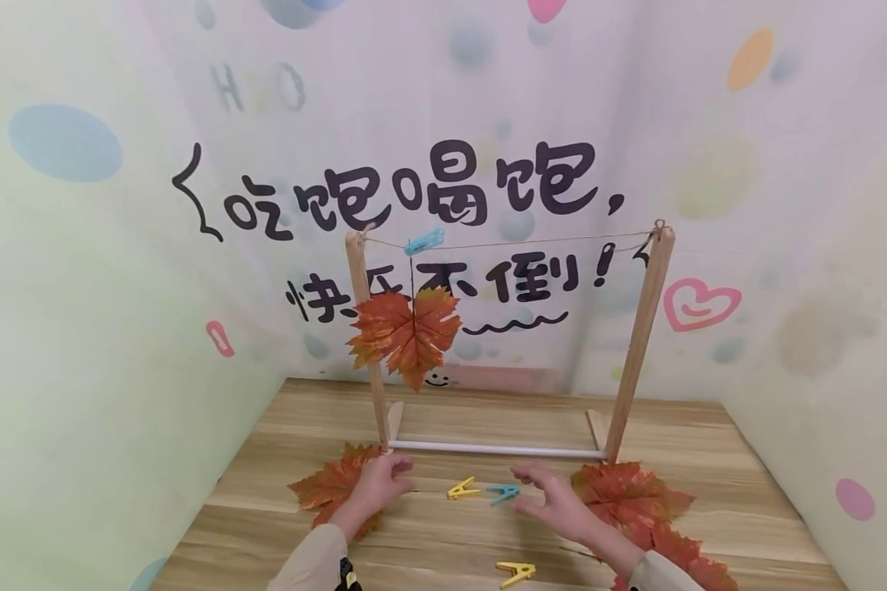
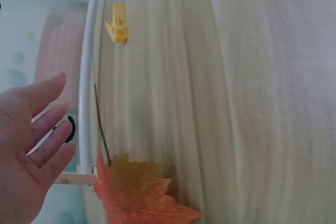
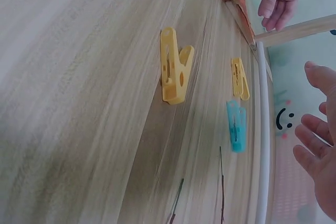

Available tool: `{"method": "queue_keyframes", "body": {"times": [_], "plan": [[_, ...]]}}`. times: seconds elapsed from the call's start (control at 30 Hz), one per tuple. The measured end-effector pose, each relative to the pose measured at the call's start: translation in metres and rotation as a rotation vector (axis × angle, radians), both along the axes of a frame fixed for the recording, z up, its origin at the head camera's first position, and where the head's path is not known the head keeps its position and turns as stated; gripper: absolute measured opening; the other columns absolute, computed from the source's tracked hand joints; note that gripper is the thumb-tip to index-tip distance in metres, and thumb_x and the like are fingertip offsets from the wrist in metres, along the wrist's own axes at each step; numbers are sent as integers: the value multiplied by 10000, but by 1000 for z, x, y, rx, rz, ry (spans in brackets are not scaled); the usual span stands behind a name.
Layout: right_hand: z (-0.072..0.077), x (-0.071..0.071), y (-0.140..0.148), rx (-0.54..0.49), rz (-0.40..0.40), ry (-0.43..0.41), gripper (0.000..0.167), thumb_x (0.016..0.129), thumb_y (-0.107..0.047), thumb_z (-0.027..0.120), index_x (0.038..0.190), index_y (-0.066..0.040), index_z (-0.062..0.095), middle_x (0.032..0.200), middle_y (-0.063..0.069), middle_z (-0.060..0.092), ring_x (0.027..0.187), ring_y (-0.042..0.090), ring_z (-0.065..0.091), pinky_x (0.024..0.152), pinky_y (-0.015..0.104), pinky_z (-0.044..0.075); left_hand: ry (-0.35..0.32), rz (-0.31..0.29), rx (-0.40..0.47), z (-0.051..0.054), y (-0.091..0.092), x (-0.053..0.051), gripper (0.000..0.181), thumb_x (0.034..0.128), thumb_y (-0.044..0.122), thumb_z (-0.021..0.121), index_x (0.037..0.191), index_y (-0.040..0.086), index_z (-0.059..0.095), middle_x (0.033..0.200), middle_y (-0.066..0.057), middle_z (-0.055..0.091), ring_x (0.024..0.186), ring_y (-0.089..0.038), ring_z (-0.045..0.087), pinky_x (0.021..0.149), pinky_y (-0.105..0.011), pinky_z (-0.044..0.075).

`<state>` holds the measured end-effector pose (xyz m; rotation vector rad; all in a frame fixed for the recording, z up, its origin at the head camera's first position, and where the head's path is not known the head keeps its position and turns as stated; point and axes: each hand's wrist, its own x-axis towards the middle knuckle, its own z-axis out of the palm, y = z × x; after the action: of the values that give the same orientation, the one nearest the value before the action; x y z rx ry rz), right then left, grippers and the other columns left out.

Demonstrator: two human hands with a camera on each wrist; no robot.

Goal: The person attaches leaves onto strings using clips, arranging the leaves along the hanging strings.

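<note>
My left hand (image 1: 383,486), fingers loosely bent and holding nothing, is above an orange-red maple leaf (image 1: 333,484) by the frame's left foot. On the other side my right hand (image 1: 558,505) holds nothing either; its fingers point toward a blue clothespin (image 1: 504,493) without gripping it. A yellow clothespin (image 1: 462,489) lies beside the blue one. Closer to me is another yellow clothespin (image 3: 173,69). More leaves (image 1: 621,497) lie at the right, partly behind my forearm. From the string hangs a leaf (image 1: 414,328), its stem at a light-blue clothespin (image 1: 425,242).
A wooden frame stands at the back, with a left post (image 1: 369,361), a right post (image 1: 639,345) and a thin string (image 1: 517,243) between their tops. A white rod (image 1: 495,449) joins the posts low down. Printed fabric walls (image 1: 118,328) enclose the wooden table (image 1: 429,533).
</note>
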<state>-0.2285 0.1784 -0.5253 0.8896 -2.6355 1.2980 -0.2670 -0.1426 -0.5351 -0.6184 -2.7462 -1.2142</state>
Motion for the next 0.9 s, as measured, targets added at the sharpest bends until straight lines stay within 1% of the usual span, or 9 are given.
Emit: {"method": "queue_keyframes", "body": {"times": [0.07,0.17,0.27,0.37,0.57,0.63,0.7,0.8,0.9], "plan": [[-1,0,-1,2,-8,4,458,811,-258,677,1171,-3,551,1105,118,600,972,260,562,791,475,473,-31,-17,2,-2,0,1,310,718,66,747,987,-43,640,958,-179,660,909,-317,624,765,-409,502],[-3,0,-3,10,-15,-8,470,812,-280,674,1173,-6,551,1105,111,603,971,276,563,785,453,477,-48,-34,-31,-4,0,3,331,721,68,747,1011,-45,633,979,-181,654,921,-332,614,763,-418,501],[-6,0,-4,18,-18,-5,486,812,-300,672,1167,9,554,1091,116,608,955,302,568,776,432,483,-37,-45,-85,-6,-1,4,323,724,81,747,998,-49,636,961,-168,658,905,-323,617,756,-412,502],[-9,-1,-7,24,-27,10,478,804,-273,685,1156,25,558,1070,121,613,935,328,572,764,428,490,-13,-74,-119,-11,-2,3,265,729,75,739,943,-51,645,896,-138,665,845,-285,626,727,-384,506],[-15,-6,-12,19,-26,-15,466,794,-209,701,1157,42,553,1073,164,609,937,346,572,770,473,483,24,-109,-176,-17,-2,1,73,751,51,711,807,27,671,761,-16,645,698,-126,588,631,-269,488],[-17,-9,-13,4,-12,-22,469,796,-207,699,1161,47,549,1078,193,604,943,358,570,777,485,479,31,-112,-187,-18,-2,0,37,754,38,704,774,48,674,734,7,637,667,-77,559,608,-248,474],[-20,-11,-14,-4,-7,-26,466,799,-198,697,1164,49,547,1086,206,601,951,369,568,783,488,476,35,-114,-194,-19,-3,0,49,748,18,701,755,62,679,715,22,633,647,-40,535,590,-231,464],[-23,-16,-18,-20,1,-44,458,803,-177,691,1168,57,542,1105,238,586,969,392,559,796,506,464,41,-115,-197,-18,-3,0,54,751,11,694,745,64,692,715,17,647,651,-35,543,598,-232,468],[-26,-20,-22,-11,3,-56,460,809,-175,685,1170,68,537,1120,246,576,980,394,555,804,497,462,56,-121,-194,-14,-2,0,52,757,6,687,741,55,696,711,9,652,656,-43,549,603,-238,472]]}}
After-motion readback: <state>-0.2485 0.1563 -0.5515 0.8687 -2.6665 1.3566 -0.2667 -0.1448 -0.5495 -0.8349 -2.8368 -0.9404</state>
